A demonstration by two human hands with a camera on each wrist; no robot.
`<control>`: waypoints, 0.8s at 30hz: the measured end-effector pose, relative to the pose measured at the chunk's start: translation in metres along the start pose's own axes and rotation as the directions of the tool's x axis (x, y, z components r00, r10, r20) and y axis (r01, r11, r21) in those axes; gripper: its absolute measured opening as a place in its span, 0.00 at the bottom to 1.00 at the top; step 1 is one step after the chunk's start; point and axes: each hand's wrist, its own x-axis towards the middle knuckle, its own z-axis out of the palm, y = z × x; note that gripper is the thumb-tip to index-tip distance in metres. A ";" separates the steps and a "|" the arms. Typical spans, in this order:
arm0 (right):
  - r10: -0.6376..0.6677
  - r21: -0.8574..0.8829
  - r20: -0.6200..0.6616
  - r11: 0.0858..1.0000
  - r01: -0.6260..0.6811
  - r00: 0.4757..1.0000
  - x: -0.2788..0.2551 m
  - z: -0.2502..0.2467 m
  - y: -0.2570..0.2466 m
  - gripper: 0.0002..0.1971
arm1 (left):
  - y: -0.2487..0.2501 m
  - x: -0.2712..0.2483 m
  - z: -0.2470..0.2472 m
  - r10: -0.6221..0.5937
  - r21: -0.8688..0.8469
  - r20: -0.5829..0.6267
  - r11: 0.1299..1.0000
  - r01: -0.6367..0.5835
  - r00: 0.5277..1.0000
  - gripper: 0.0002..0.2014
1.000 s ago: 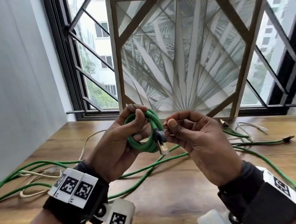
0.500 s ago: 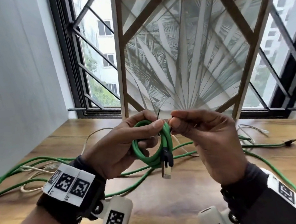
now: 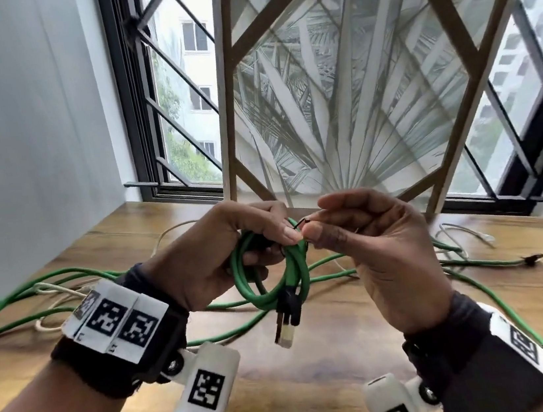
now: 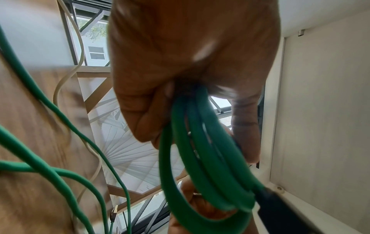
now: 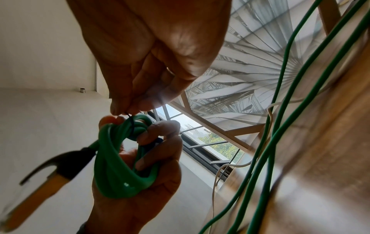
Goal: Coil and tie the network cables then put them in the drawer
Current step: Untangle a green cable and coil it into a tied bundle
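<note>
My left hand (image 3: 215, 265) grips one coiled green network cable (image 3: 272, 275); my right hand (image 3: 365, 245) pinches its thin black tie (image 3: 300, 223). I judge tying unfinished, loose green cables (image 3: 33, 299) below on the wooden bench (image 3: 351, 351) remaining.

1. I see a wooden table (image 3: 335, 363) with a brown grain surface, reaching to the window side at the back.
2. Loose green cables (image 3: 25, 290) lie directly on it, running in long curves across the left side and under the middle of the view.
3. More green cable (image 3: 478, 263) lies on the right side, one end carrying a dark connector (image 3: 532, 258).
4. A white cable (image 3: 50, 293) lies tangled among the green ones on the left.
5. Another white cable (image 3: 467, 232) lies at the right rear.
6. A framed panel (image 3: 368, 82) with a palm-leaf pattern stands at the back edge; I cannot tell what it leans on.
</note>
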 end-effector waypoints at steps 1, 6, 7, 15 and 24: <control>0.005 0.009 -0.003 1.000 -0.005 1.000 0.000 0.000 0.001 0.19 | 0.000 -0.001 -0.002 -0.009 0.008 0.006 1.000 0.009 1.000 0.21; 0.013 0.039 0.012 0.999 -0.014 1.000 -0.001 0.001 0.003 0.16 | 0.001 -0.003 -0.003 -0.031 0.024 0.025 0.999 0.030 0.999 0.16; 0.012 0.034 0.019 0.999 -0.013 1.000 -0.001 0.001 0.004 0.16 | 0.001 -0.003 -0.003 -0.031 0.032 0.029 0.999 0.030 0.999 0.14; 0.005 -0.063 0.102 0.998 0.001 0.995 -0.002 0.000 -0.005 0.15 | 0.001 -0.003 -0.002 -0.027 0.066 0.049 0.998 0.024 0.998 0.15; -0.058 -0.210 0.138 0.974 0.086 0.989 -0.002 -0.004 -0.013 0.16 | 0.000 -0.003 -0.004 -0.066 0.070 0.068 0.996 0.061 0.996 0.17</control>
